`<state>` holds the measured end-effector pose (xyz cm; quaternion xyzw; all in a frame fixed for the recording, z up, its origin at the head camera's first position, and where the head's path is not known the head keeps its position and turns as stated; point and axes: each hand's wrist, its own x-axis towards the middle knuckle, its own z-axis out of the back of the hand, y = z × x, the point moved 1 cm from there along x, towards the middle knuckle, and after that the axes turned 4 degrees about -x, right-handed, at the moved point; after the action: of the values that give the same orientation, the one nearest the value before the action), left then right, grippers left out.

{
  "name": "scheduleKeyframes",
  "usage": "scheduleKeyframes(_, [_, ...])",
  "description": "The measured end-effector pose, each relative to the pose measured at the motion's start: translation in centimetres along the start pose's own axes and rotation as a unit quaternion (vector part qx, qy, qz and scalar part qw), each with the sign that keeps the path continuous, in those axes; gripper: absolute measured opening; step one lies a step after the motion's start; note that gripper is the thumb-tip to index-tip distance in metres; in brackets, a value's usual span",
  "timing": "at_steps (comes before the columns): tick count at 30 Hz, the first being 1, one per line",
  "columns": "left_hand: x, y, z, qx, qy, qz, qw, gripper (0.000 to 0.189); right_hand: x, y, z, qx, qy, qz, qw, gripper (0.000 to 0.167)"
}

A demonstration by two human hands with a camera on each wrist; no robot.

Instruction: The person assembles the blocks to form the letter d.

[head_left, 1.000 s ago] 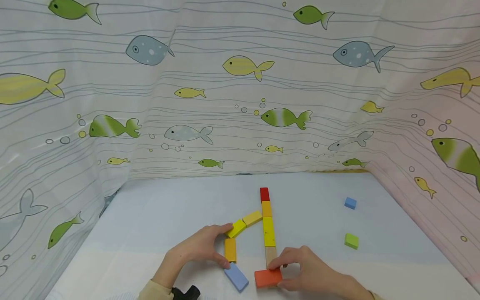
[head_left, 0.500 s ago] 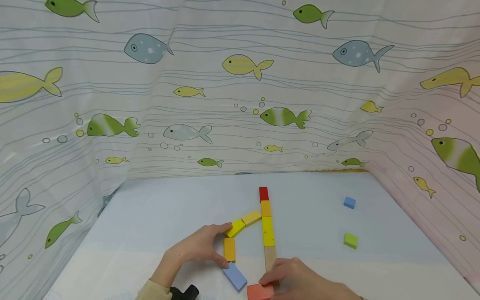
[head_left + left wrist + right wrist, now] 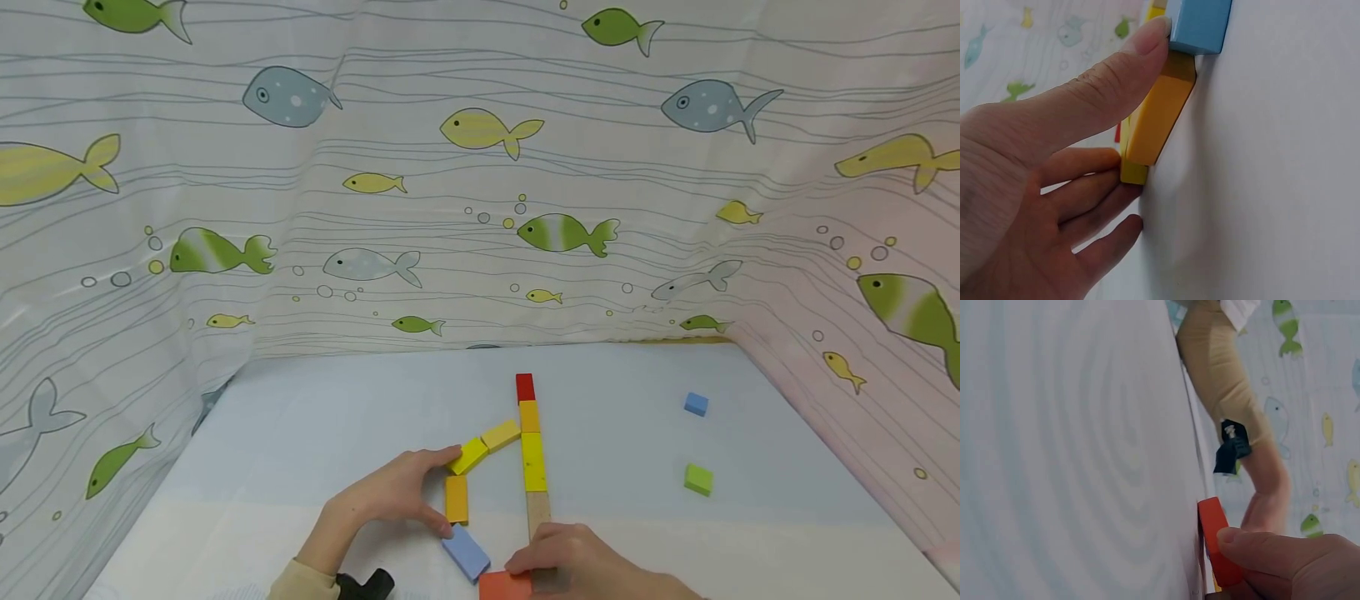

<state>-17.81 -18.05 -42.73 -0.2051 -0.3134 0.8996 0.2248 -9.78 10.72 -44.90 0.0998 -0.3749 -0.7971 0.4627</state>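
My right hand (image 3: 585,562) pinches an orange-red block (image 3: 506,585) at the front, with the thumb on its near face in the right wrist view. My left hand (image 3: 393,490) lies spread beside the left blocks. Its thumb touches the light blue block (image 3: 466,552), and its fingertips touch a yellow block (image 3: 468,456). Between thumb and fingers stands an orange-yellow block (image 3: 1163,112). A pale yellow block (image 3: 501,436) links that curve to a straight row: a red block (image 3: 525,388), an orange block (image 3: 529,416), a long yellow block (image 3: 534,462) and a plain wooden block (image 3: 538,510), partly hidden by my right hand.
To the right on the table (image 3: 615,417) lie a small blue block (image 3: 696,404) and a green block (image 3: 698,479). A curtain (image 3: 480,183) printed with fish hangs around the back and sides. A black wrist mount (image 3: 366,585) sits on the left forearm.
My right hand has slid the orange-red block toward the front and left, away from the end of the row and nearer the light blue block. My left hand has stayed in place.
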Motion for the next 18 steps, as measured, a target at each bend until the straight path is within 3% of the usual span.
scheduleKeyframes(18, [-0.1, 0.1, 0.3, -0.018, 0.015, 0.007, 0.9997, 0.101, 0.5, -0.3, -1.4, -0.032, -0.020, 0.045, 0.9983, 0.031])
